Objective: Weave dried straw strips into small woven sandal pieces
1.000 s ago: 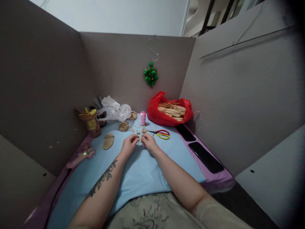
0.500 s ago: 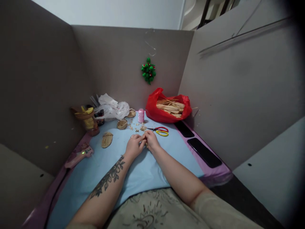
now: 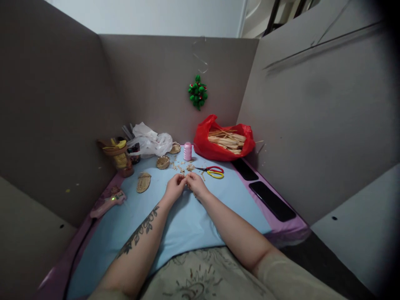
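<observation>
My left hand [image 3: 175, 188] and my right hand [image 3: 196, 185] meet over the blue cloth, fingertips pinched together. Between them is a small straw-coloured strip, mostly hidden by the fingers. Just beyond the hands lie scissors [image 3: 207, 169] with one red and one yellow handle, and a small heap of tan scraps [image 3: 190, 167]. A pink spool of thread [image 3: 187, 151] stands upright behind the scraps. Left of it sit a small round woven basket [image 3: 163, 162] and another woven piece [image 3: 175, 148]. A flat oval woven piece [image 3: 143, 182] lies left of my left hand.
A red plastic bag [image 3: 203, 141] of dried strips [image 3: 229, 141] stands at the back right. Two black phones [image 3: 272, 201] lie along the right edge. A pink glue gun [image 3: 108, 204], a pot of tools [image 3: 120, 162] and a white plastic bag [image 3: 156, 143] are at left. Grey panels surround the table.
My left fingers, earlier laid across toward the right hand, have drawn back into a pinch. Both hands sit slightly further left on the cloth. The view has shifted a little.
</observation>
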The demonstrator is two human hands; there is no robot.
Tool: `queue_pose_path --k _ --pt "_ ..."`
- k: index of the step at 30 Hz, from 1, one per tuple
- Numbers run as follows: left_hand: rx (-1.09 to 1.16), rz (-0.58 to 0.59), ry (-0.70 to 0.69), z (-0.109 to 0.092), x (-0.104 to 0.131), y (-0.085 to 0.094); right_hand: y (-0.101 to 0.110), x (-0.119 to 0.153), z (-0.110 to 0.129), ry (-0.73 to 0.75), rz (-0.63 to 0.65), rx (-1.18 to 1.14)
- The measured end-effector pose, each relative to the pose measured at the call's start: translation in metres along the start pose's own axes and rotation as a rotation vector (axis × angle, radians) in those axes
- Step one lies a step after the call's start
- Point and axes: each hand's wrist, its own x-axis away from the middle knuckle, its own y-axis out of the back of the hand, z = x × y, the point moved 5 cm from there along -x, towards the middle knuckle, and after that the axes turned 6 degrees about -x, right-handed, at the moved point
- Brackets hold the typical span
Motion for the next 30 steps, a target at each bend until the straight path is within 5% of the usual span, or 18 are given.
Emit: queue_pose_path --k 7,14,25,30 --pt "-0.008 -0.009 0.015 -0.004 0.0 0.005 0.005 -0.001 0.004 0.068 -0.021 0.159" --pt "0.106 0.02 0.047 -0.001 0.0 0.0 0.0 0.003 -0.001 -0.045 -0.004 0.056" --pt "-0.311 -0.116 -0.026 -0.012 0.006 0.003 0.007 0.0 -0.002 0.026 -0.074 0.204" --pt "-0.142 -0.107 0.072 -0.002 0.002 0.002 0.009 0.005 0.008 0.114 -0.094 0.322"
